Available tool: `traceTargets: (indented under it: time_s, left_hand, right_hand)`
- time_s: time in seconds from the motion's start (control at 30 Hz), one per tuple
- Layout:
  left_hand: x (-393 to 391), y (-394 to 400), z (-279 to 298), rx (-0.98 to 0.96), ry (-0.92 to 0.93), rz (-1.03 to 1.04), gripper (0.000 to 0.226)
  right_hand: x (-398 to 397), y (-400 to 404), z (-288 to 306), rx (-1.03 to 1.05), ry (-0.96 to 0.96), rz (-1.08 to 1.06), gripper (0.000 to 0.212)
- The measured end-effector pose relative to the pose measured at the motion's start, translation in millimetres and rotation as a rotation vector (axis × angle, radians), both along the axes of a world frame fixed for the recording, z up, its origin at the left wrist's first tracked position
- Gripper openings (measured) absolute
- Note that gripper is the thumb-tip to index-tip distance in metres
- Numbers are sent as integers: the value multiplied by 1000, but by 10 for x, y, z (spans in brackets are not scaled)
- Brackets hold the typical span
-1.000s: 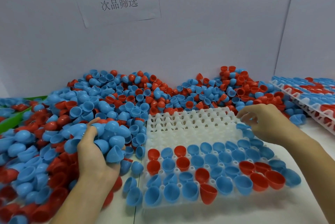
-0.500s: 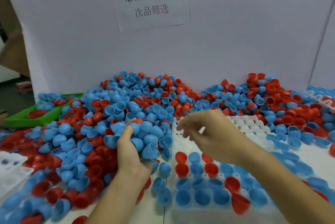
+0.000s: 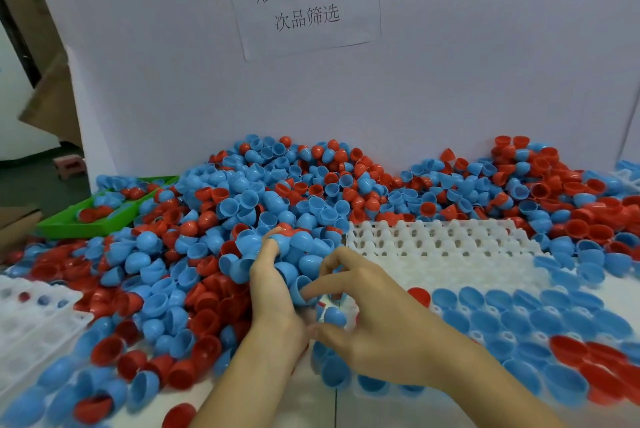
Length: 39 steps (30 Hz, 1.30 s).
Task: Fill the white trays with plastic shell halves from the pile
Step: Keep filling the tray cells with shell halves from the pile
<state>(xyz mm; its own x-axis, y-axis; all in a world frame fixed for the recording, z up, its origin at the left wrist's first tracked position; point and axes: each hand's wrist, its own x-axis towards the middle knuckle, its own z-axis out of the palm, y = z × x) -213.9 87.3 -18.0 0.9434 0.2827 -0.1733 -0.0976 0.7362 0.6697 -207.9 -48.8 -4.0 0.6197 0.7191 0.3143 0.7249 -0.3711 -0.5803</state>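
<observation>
Shell halves (image 3: 294, 259), all blue, sit bunched in the left hand (image 3: 273, 292), whose grip curls round them. The right hand (image 3: 370, 320) pinches one blue shell (image 3: 300, 289) from that bunch, beside the white tray (image 3: 440, 247).

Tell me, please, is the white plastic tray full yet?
Partly full: the white plastic tray has bare far rows, while blue and red shell halves fill the near rows.

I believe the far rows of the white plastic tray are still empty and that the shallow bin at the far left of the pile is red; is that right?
Not quite. The head view shows the shallow plastic bin at the far left is green, not red. The far rows of the white plastic tray are indeed still empty.
</observation>
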Motion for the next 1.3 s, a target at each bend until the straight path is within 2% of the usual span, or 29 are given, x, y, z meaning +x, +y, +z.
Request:
traceTargets:
  time_s: [0.07, 0.17, 0.23, 0.3, 0.37, 0.57, 0.77, 0.9, 1.0, 1.13, 1.3]
  left_hand:
    - [-11, -3, 10, 3, -4, 9, 53]
    - [-11, -15, 29, -12, -35, 40, 46]
    - [5, -13, 40, -32, -51, 67, 49]
    - [16, -10, 51, -29, -50, 101, 47]
    - [26, -7, 58, -22, -45, 153, 33]
    - [49, -6, 35, -45, -46, 208, 19]
    - [52, 2, 25, -48, -54, 226, 15]
    - [58, -3, 35, -42, -43, 240, 15]
    - [49, -6, 40, -43, -41, 242, 16]
    - [53, -10, 36, -28, -49, 248, 18]
    - [50, -13, 28, -17, -64, 238, 18]
  right_hand:
    - [2, 20, -13, 29, -34, -47, 17]
    - [1, 66, 0, 182, 5, -135, 2]
    - [23, 77, 3, 303, 75, -177, 9]
    - [46, 64, 21, 377, 174, -203, 11]
    - [63, 45, 37, 408, 273, -194, 17]
    - [82, 26, 96, 642, 746, -220, 22]
    - [135, -34, 110, 740, 939, -176, 26]
    - [187, -64, 72, 667, 870, -238, 23]
    - [204, -79, 88, 697, 832, -245, 26]
    - [265, -117, 82, 708, 735, -284, 12]
    - [326, -170, 60, 660, 672, -335, 15]
